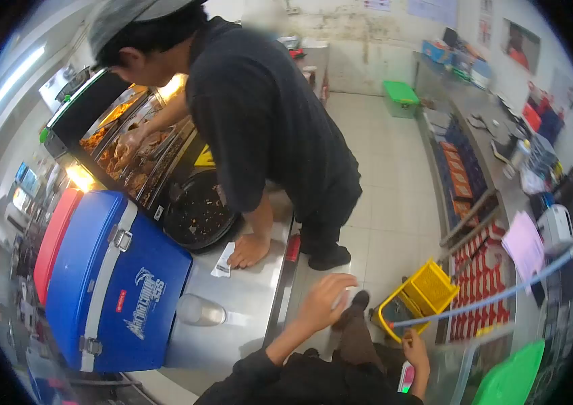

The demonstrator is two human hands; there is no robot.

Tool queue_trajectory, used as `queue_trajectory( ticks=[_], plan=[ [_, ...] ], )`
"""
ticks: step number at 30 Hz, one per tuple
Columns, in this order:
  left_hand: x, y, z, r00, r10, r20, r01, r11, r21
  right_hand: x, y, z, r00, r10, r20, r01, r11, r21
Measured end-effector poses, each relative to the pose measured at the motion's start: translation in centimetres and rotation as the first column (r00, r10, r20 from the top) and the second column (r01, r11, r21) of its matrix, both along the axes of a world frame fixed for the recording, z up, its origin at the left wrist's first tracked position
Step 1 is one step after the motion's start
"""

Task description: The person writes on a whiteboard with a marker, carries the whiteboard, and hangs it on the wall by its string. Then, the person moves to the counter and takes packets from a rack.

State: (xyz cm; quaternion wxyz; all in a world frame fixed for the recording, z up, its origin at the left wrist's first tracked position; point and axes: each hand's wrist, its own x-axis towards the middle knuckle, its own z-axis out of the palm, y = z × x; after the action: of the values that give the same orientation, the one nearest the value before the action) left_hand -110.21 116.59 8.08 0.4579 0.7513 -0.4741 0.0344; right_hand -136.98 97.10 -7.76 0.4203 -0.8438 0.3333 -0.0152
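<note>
My left hand (330, 302) is in front of my body near the steel counter edge, its fingers curled round something small and pale that I cannot make out. My right hand (415, 349) is low beside my leg with bent fingers. It is just under the end of a long blue pole (495, 290); whether it grips the pole or something else is hidden. A yellow mop bucket (428, 290) stands on the floor beyond it. A small pink, white and green object (406, 376) shows beside my right wrist.
A person in dark clothes (266, 101) leans over a lit food display (145, 142), one hand on the steel counter (246, 304). A black pan (198, 210), clear cup (200, 310) and blue cooler box (121, 283) are there. A shelved counter (465, 121) lines the right side.
</note>
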Motion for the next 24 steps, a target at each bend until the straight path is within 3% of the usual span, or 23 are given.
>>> queue_trajectory(
  ticks=[1,5,7,9,11,12,13,15,18,19,21,24],
  plan=[
    [1.4,-2.5,-0.3,0.998,-0.064,0.000,0.064,0.998,-0.005,0.8,-2.1,-1.1,0.996,-0.087,-0.027,0.088,0.996,0.034],
    [7.0,-13.4,-1.4,0.988,-0.152,0.019,0.151,0.988,0.015,5.3,-11.3,-3.6,0.984,-0.152,-0.097,0.154,0.988,0.012],
    [10.4,-18.6,-1.5,0.994,-0.103,-0.029,0.105,0.992,0.074,8.8,-17.0,-4.5,0.994,-0.087,-0.059,0.089,0.996,0.022],
    [13.7,-23.4,-1.3,0.993,-0.102,-0.051,0.105,0.992,0.072,14.1,-22.4,-1.6,0.989,-0.083,-0.120,0.083,0.997,-0.010],
    [17.0,-27.4,-0.5,0.991,-0.070,-0.112,0.084,0.988,0.130,18.8,-27.2,0.2,0.983,-0.171,0.063,0.176,0.982,-0.071],
    [18.6,-29.1,0.1,0.994,-0.048,-0.101,0.062,0.988,0.140,21.2,-29.6,0.2,0.983,-0.132,0.128,0.156,0.967,-0.202],
    [20.2,-30.6,0.4,0.992,-0.039,-0.121,0.056,0.988,0.147,22.8,-31.6,0.4,0.986,-0.124,0.107,0.144,0.970,-0.196],
    [23.2,-33.2,0.5,0.994,0.014,-0.113,-0.001,0.993,0.115,28.2,-34.5,2.9,0.988,-0.094,0.124,0.090,0.995,0.035],
    [27.6,-36.9,-0.7,0.970,0.118,-0.215,-0.093,0.988,0.121,35.1,-38.8,3.1,0.993,0.097,0.065,-0.105,0.986,0.128],
    [29.2,-38.1,-1.2,0.953,0.157,-0.258,-0.129,0.984,0.122,37.3,-40.5,3.0,0.992,0.113,0.059,-0.120,0.984,0.129],
    [32.9,-40.9,-2.5,0.922,0.207,-0.327,-0.180,0.977,0.112,42.1,-44.2,2.6,0.924,0.383,-0.002,-0.380,0.917,0.123],
    [39.8,-46.0,-5.2,0.862,0.282,-0.422,-0.279,0.958,0.071,49.4,-50.7,2.1,0.917,0.398,-0.014,-0.396,0.915,0.073]
  ],
)
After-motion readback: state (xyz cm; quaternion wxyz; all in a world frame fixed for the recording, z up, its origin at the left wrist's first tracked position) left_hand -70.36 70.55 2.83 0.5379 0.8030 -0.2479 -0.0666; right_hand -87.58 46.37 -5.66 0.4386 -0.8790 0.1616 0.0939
